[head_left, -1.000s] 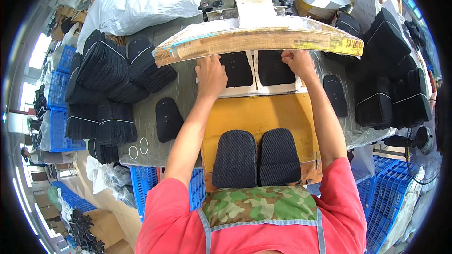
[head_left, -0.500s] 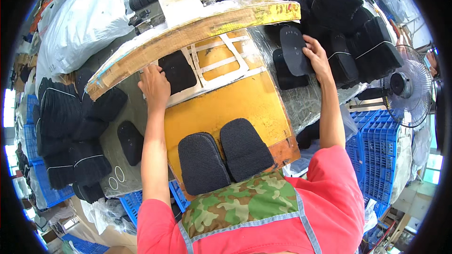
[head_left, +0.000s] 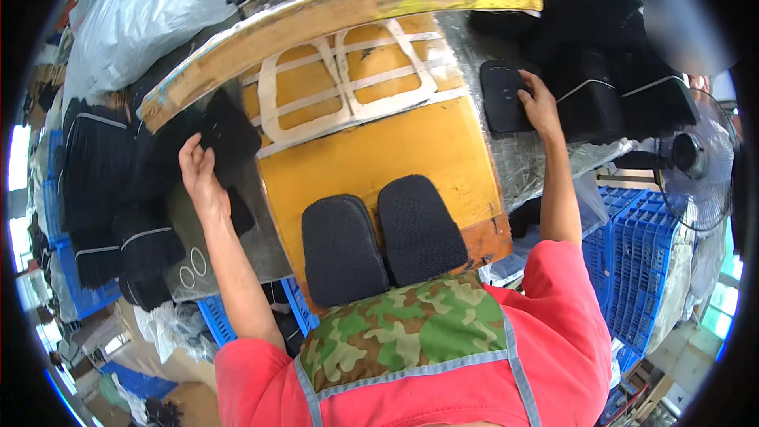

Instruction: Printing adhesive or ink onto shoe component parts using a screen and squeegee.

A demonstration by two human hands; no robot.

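My left hand (head_left: 205, 178) is raised over the left side of the table, its fingers apart and nothing visible in them. Just beyond its fingertips, dark pads (head_left: 229, 130) lie close together, their outlines hard to separate. At the right, my right hand (head_left: 541, 108) has its fingertips and thumb at the edge of a black rounded pad (head_left: 503, 99) with small marks near its top. A white frame (head_left: 348, 120) with two rounded openings sits on the yellow board (head_left: 379, 154). Nearer me on that board are two black ribbed pads (head_left: 342, 249) (head_left: 421, 229), the left one apparently stacked.
A curved wooden beam (head_left: 340, 20) spans the board's far side. Tied bundles of black pads (head_left: 99, 166) (head_left: 589, 95) stand at left and right. Two white rings (head_left: 192, 267) lie on the left. A fan (head_left: 696, 154) and blue crates (head_left: 644, 257) are at the right.
My left hand has moved left and nearer me, away from the frame. The black pad has left the frame's left opening. At the right, the pad now covers the one beneath it.
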